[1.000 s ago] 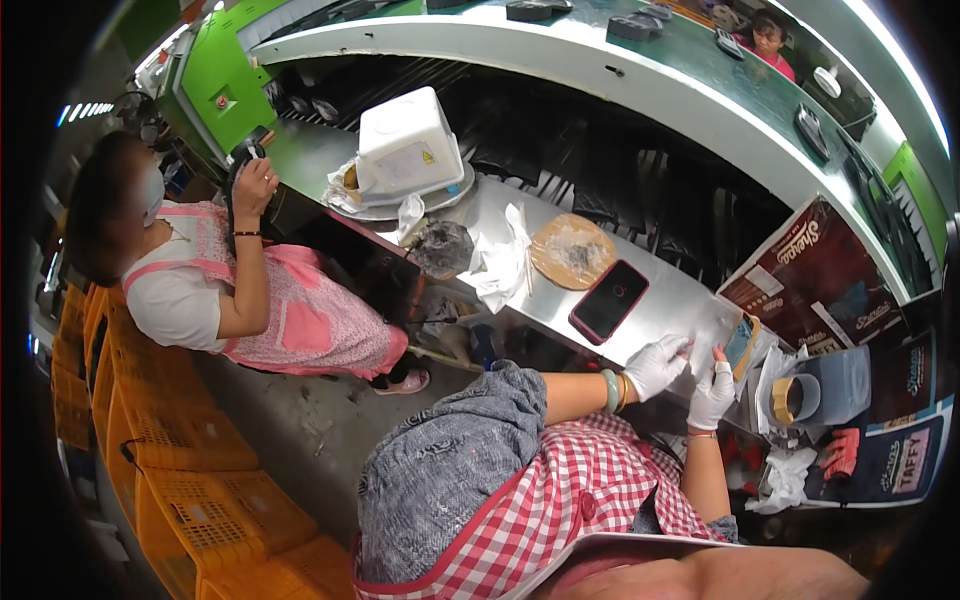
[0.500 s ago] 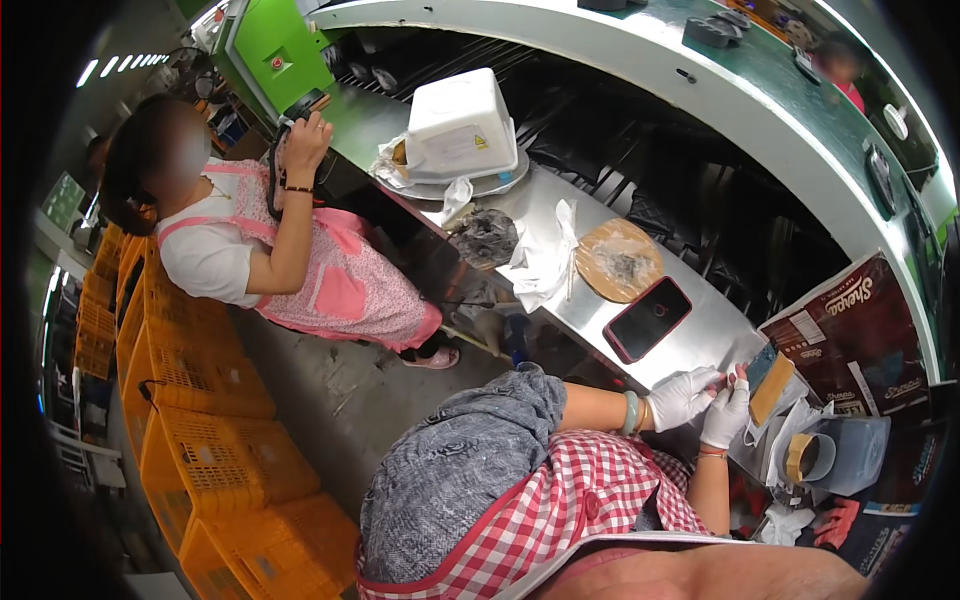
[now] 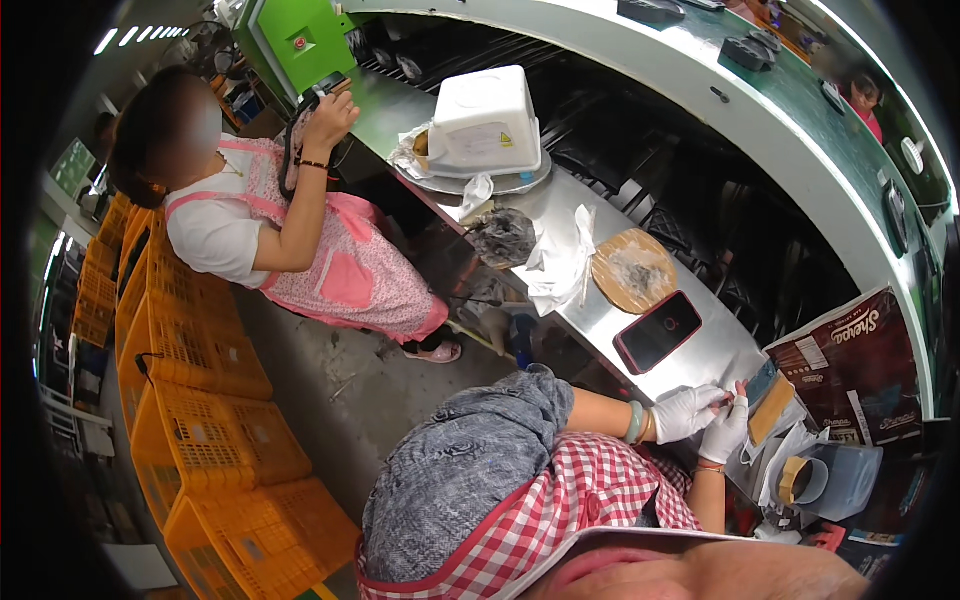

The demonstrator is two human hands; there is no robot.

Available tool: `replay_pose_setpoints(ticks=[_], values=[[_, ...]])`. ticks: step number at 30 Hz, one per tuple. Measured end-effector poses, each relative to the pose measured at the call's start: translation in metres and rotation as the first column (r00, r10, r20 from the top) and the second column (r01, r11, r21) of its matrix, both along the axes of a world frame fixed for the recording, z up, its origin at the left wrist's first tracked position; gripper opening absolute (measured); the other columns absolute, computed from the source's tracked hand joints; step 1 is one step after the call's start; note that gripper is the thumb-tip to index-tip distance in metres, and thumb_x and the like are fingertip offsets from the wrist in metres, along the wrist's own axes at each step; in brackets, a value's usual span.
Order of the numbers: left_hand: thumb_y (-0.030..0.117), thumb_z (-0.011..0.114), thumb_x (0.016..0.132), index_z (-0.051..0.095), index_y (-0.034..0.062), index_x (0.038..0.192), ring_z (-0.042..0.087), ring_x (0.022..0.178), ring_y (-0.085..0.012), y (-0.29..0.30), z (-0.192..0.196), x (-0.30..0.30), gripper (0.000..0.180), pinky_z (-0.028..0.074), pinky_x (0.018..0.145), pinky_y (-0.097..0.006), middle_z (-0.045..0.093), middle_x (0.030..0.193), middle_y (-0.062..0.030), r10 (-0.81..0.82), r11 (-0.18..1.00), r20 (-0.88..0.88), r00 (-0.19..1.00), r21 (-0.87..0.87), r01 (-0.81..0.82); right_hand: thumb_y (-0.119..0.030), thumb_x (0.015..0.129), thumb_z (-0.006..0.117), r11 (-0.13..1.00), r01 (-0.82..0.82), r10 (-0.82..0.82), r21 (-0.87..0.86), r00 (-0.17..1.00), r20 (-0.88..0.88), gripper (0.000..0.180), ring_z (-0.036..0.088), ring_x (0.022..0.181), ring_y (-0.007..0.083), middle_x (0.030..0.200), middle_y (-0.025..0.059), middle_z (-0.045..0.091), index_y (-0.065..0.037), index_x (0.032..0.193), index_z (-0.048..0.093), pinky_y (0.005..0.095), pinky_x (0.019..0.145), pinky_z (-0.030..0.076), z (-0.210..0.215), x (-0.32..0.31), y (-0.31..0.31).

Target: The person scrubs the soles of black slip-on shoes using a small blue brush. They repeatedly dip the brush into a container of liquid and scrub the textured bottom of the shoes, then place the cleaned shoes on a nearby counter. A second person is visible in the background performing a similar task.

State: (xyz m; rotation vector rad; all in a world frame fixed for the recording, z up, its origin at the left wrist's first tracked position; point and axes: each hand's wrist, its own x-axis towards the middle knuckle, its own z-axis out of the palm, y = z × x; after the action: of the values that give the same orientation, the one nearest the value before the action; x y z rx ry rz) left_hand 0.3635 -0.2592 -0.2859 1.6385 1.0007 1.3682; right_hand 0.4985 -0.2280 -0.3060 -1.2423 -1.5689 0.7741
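My left hand [image 3: 688,412], in a white glove with bare fingertips and with a pale green bangle at the wrist, is closed, its fingertips pinched together. Beside it my right hand [image 3: 726,430], gloved the same way and wearing a red wrist string, has its fingers bent toward the left one. The fingertips of both meet over the metal worktop [image 3: 720,358]; anything between them is too small to make out. Nearest the right hand lies a tan rectangular block [image 3: 771,409]. A dark phone with a red edge [image 3: 658,332] rests just beyond the left hand.
Along the bench stand a round wooden board [image 3: 634,270], white cloth [image 3: 560,262], a dark clump [image 3: 503,238] and a white box [image 3: 487,122]. A clear plastic container [image 3: 842,480] is at right. A co-worker [image 3: 300,230] stands left by orange crates [image 3: 215,430].
The whole view has shifted slightly, so the bench and co-worker appear a little farther right. Both hands stay together in nearly the same place, fingers still meeting.
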Motion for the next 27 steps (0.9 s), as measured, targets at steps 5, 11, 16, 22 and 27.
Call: replay_pose_setpoints(ticks=[5, 11, 16, 22, 27], values=[[0.013, 0.049, 0.085, 0.049, 0.0020, 0.119, 0.057, 0.092, -0.0326, 0.002, -0.005, 0.002, 0.035, 0.045, 0.080, -0.036, 0.057, 0.098, -0.0163, -0.012, 1.000, 0.027, 1.000, 0.001, 0.011, 0.007, 0.081, 0.040, 0.999, 0.020, -0.021, 0.037, 0.999, 0.028, 0.039, 0.056, 0.075, 0.0145, 0.094, 0.0105, 0.057, 0.004, 0.118, 0.048, 0.0255, 0.069, 0.046, -0.007, 0.002, 0.003], [0.014, 0.049, 0.085, 0.049, 0.0023, 0.118, 0.057, 0.089, -0.0321, 0.002, -0.005, 0.004, 0.035, 0.045, 0.078, -0.036, 0.057, 0.097, -0.0159, -0.006, 1.000, 0.015, 1.000, 0.012, 0.006, 0.001, 0.085, 0.044, 0.999, 0.032, -0.032, 0.015, 0.999, 0.004, 0.033, 0.050, 0.070, 0.0103, 0.086, 0.0043, 0.054, 0.003, 0.118, 0.049, 0.0225, 0.067, 0.045, 0.000, 0.002, -0.001], [0.013, 0.050, 0.085, 0.050, 0.0021, 0.117, 0.057, 0.085, -0.0314, -0.001, -0.003, 0.005, 0.034, 0.046, 0.075, -0.036, 0.057, 0.094, -0.0161, 0.011, 1.000, 0.041, 0.999, 0.023, -0.012, -0.001, 0.085, 0.047, 1.000, 0.016, -0.013, 0.023, 0.992, -0.124, 0.033, 0.050, 0.070, 0.0102, 0.086, 0.0039, 0.054, 0.003, 0.117, 0.049, 0.0223, 0.067, 0.045, 0.000, -0.001, -0.002], [0.012, 0.049, 0.085, 0.049, 0.0014, 0.116, 0.058, 0.083, -0.0314, -0.004, 0.001, 0.006, 0.033, 0.046, 0.073, -0.036, 0.057, 0.093, -0.0169, 0.040, 0.998, 0.061, 0.997, 0.049, -0.043, -0.003, 0.084, 0.050, 0.997, 0.051, -0.059, 0.055, 0.987, 0.150, 0.032, 0.056, 0.078, 0.0152, 0.101, 0.0118, 0.058, 0.007, 0.114, 0.049, 0.0264, 0.070, 0.047, 0.008, 0.003, -0.005], [0.012, 0.049, 0.085, 0.049, 0.0016, 0.115, 0.058, 0.086, -0.0354, -0.005, 0.003, 0.005, 0.032, 0.046, 0.075, -0.038, 0.057, 0.098, -0.0188, 0.002, 1.000, 0.051, 0.999, 0.011, -0.002, -0.006, 0.090, 0.043, 0.997, 0.031, -0.040, 0.068, 0.991, 0.125, 0.031, 0.053, 0.092, 0.0151, 0.118, 0.0122, 0.052, 0.007, 0.117, 0.048, 0.0264, 0.082, 0.044, 0.008, 0.003, -0.006]])
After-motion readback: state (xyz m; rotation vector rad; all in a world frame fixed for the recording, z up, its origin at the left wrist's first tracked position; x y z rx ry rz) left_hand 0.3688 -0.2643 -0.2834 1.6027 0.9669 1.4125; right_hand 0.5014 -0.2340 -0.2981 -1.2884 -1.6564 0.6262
